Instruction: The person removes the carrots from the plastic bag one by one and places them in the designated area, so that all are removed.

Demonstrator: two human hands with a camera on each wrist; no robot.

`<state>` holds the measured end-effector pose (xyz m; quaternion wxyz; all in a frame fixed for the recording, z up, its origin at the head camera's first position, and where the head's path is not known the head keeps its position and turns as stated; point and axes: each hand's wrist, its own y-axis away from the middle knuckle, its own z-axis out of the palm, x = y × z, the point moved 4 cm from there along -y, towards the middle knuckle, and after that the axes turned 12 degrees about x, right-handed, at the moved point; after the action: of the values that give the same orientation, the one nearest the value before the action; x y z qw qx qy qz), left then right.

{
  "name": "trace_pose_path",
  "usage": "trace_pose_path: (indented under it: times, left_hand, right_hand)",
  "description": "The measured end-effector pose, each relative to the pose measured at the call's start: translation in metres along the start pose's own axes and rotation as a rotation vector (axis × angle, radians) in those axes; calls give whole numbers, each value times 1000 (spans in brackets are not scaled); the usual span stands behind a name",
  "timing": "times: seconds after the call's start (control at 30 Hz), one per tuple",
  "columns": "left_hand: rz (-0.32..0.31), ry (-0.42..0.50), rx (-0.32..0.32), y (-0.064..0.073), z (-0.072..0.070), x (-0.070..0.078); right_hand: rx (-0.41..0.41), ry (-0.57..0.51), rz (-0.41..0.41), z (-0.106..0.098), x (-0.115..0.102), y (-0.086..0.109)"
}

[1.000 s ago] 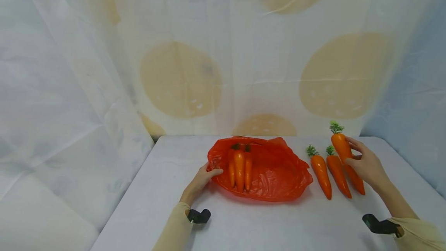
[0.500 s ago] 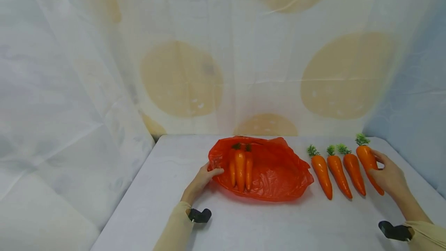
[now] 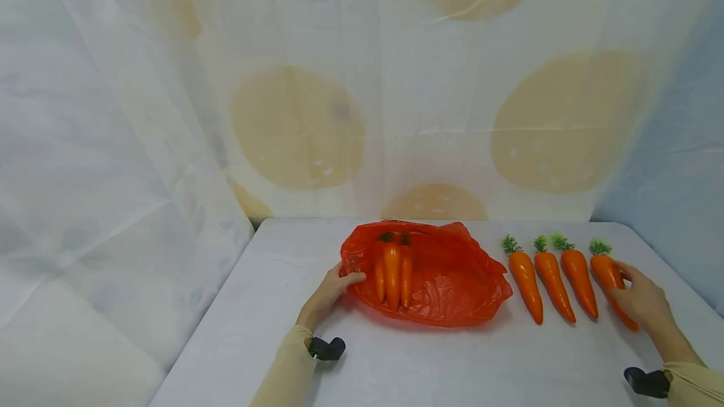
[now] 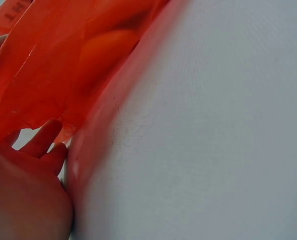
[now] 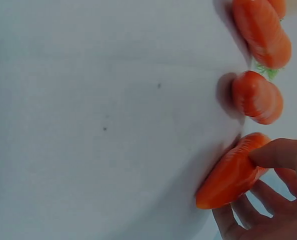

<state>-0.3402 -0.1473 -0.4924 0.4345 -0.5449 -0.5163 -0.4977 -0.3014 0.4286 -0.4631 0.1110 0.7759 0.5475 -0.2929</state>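
A red plastic bag (image 3: pixel 452 297) lies spread with its mouth facing up, and three carrots (image 3: pixel 391 275) lie side by side in its left part. My left hand (image 3: pixel 329 289) pinches the bag's left edge, thumb on the inside; in the left wrist view its fingers show behind the red film (image 4: pixel 43 85). At the far right my right hand (image 3: pixel 646 300) holds a carrot (image 3: pixel 605 271) with a green leafy top, down at the table. The right wrist view has the thumb over this carrot (image 5: pixel 231 175) and the fingers beneath.
Three more carrots, a left one (image 3: pixel 526 284), a middle one (image 3: pixel 554 284) and a right one (image 3: pixel 579 281), lie in a row between the bag and my right hand. The white table (image 3: pixel 396 363) ends at a patterned cloth backdrop (image 3: pixel 430 143).
The right hand has carried its carrot rightward and lowered it to the right end of the row, tops pointing away. The left hand and the bag have stayed put.
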Motion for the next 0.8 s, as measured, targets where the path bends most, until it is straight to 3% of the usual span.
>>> trace_pose_path:
  times: [0.43, 0.8]
  left_hand:
    - [-18, -25, 19, 1, 0, 0]
    - [-6, -15, 9, 1, 0, 2]
  right_hand:
    - [-48, 21, 85, 0, 1, 2]
    - [-37, 37, 90, -6, -3, 4]
